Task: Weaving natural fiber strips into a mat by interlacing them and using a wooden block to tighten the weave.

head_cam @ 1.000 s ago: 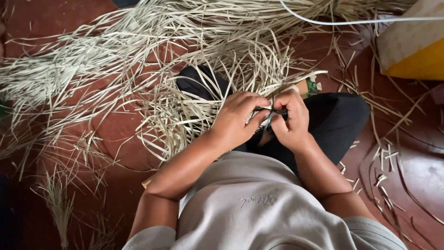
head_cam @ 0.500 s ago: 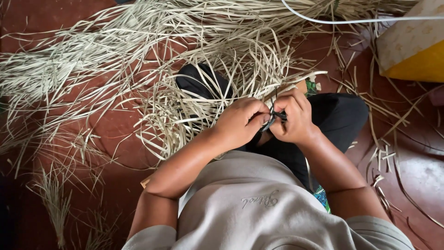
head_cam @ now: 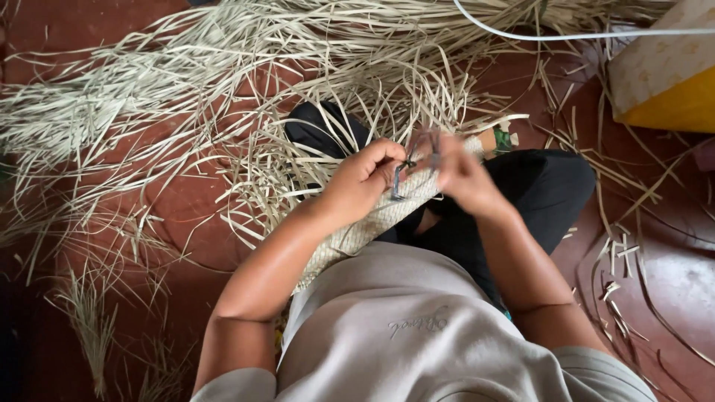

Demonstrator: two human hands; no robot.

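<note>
I sit on a red floor with a narrow woven band (head_cam: 365,223) of pale straw running from my lap up to my hands. My left hand (head_cam: 357,182) grips the band's upper end and pinches a dark strip (head_cam: 400,177) against it. My right hand (head_cam: 460,175), blurred by motion, is raised just right of the left and holds the other end of the dark strip near the band's top edge. Loose straw strips (head_cam: 298,89) fan out from the band across the floor ahead.
Straw strips (head_cam: 112,112) cover the floor to the left and ahead. A yellow and cream box (head_cam: 663,82) stands at the upper right. A white cord (head_cam: 566,34) crosses the top. Short straw offcuts (head_cam: 618,260) lie at the right.
Both hands have lifted and spread slightly. The woven band, hidden under the hands before, now shows below the left hand. The right hand moves fast and blurs.
</note>
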